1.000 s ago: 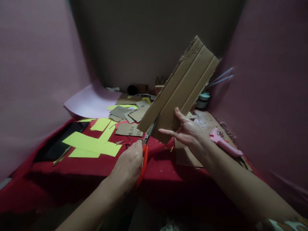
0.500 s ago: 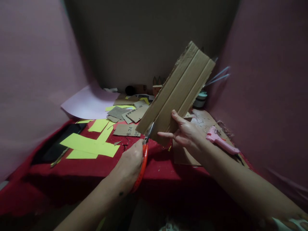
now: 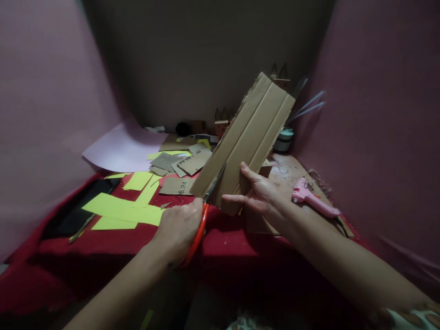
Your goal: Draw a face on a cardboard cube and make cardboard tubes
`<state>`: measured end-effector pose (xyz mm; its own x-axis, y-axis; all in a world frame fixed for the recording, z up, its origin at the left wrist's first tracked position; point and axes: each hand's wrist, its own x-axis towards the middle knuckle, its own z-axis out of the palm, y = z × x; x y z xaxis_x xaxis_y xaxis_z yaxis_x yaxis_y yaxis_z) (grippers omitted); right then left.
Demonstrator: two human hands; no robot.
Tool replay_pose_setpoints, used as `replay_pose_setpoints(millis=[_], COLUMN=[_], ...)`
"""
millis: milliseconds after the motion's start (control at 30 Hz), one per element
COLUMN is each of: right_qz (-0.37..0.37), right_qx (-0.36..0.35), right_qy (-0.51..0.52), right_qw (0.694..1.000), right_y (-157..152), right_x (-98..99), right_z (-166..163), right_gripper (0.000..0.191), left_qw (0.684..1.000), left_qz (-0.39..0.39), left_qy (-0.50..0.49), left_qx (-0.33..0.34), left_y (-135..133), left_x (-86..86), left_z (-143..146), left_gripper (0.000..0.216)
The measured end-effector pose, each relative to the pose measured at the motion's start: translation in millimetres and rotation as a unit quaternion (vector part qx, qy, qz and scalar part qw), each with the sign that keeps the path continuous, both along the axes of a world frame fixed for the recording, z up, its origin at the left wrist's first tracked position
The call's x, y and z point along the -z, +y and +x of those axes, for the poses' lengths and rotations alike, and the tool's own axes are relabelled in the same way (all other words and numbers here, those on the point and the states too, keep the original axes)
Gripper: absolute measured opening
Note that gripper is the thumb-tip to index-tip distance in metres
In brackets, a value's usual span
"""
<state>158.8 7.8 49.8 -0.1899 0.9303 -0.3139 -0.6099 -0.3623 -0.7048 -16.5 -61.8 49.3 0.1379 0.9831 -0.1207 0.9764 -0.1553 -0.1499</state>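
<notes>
My left hand (image 3: 178,229) is closed round the orange handles of a pair of scissors (image 3: 204,208). Their blades reach into the near edge of a long brown corrugated cardboard piece (image 3: 250,133). That cardboard tilts up and away to the right. My right hand (image 3: 261,195) grips its lower right part, thumb on the front and forefinger stretched out below the edge.
A red cloth (image 3: 227,238) covers the table. Yellow paper pieces (image 3: 120,208) and cardboard scraps (image 3: 178,185) lie left of centre. A pink sheet (image 3: 117,149) lies at the back left. A pink glue gun (image 3: 314,198) rests on cardboard at the right. A small jar (image 3: 283,139) stands behind.
The cardboard has dropped lower and turned a little more upright. The scissor blades have gone further into its near edge. Both hands have shifted slightly left.
</notes>
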Motion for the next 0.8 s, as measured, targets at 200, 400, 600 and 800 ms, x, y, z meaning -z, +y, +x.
replay_pose_setpoints(millis=[200, 400, 600, 800], right_qz=[-0.017, -0.008, 0.047, 0.093], right_qx=[-0.005, -0.012, -0.015, 0.005], right_qy=[0.008, 0.024, 0.033, 0.001], right_qw=[1.000, 1.000, 0.998, 0.996], right_y=[1.9, 3.1, 14.9, 21.5], right_x=[5.6, 6.7, -7.9, -16.1], right_z=[2.2, 1.5, 18.4, 22.1], right_gripper=[0.012, 0.013, 0.014, 0.013], left_qw=[1.000, 0.989, 0.958, 0.921], left_qz=[0.006, 0.046, 0.041, -0.029], left_qy=[-0.024, -0.137, -0.268, -0.388], left_qx=[0.014, 0.026, 0.091, -0.023], left_y=[1.6, 4.5, -5.8, -13.6], left_x=[11.6, 23.5, 27.9, 27.1], left_z=[-4.5, -10.2, -26.4, -23.6], left_gripper=[0.022, 0.016, 0.006, 0.014])
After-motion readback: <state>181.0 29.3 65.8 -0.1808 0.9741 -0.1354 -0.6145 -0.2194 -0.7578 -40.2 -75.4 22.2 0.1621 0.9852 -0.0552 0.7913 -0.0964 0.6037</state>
